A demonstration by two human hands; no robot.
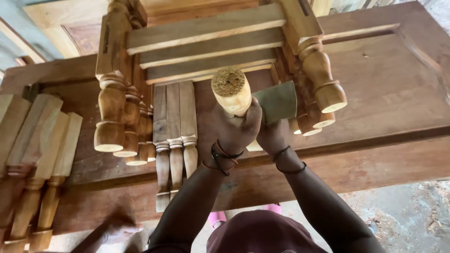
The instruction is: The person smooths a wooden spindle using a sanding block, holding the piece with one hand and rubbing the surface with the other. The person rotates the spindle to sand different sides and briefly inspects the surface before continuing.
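Seen from above, a person works turned wooden furniture legs on a broad brown workbench (393, 84). At far left, a row of squared and turned legs (35, 154) lies side by side on the bench, running off the frame's lower edge. Next to them, a stack of thick turned legs (112, 117) points its round feet toward the camera, and three slimmer spindles (176, 136) lie flat just beside it. Above these, three flat wooden slats (206, 42) span between the leg stacks.

At centre, the left hand (234, 131), fingers wrapped tight, grips a pale turned leg (230, 91) held upright, its rough round end facing the camera. Just beside it, the right hand (272, 133) presses a grey-green sheet of sandpaper (277, 100) against the leg's side, fingers closed on the sheet. Dark bands circle both wrists.

To the right, another cluster of turned legs (323, 84) rests on the bench, feet outward. At lower left, another person's hand (119, 229) shows below the bench edge, blurred.
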